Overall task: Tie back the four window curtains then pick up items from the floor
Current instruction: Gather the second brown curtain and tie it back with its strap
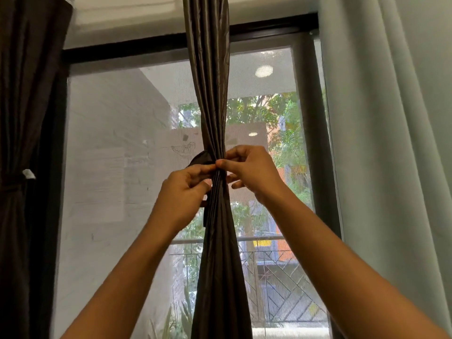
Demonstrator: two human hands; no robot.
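Observation:
A dark brown curtain [210, 94] hangs down the middle of the window, gathered into a narrow bundle at mid height. A dark tie-back strip [201, 159] loops out to the left of the gathered spot, and one end hangs below. My left hand [182, 194] pinches the tie at the left of the bundle. Pressed against the bundle from the right, my right hand [252, 171] pinches the tie with thumb and forefinger. The two thumbs nearly meet at the front of the curtain. The floor is out of view.
At the far left hangs another dark curtain [22, 118], tied back with a band [14, 182]. A pale grey-green curtain [391, 143] hangs loose on the right. Behind them is a black window frame [146, 48] with a mesh screen.

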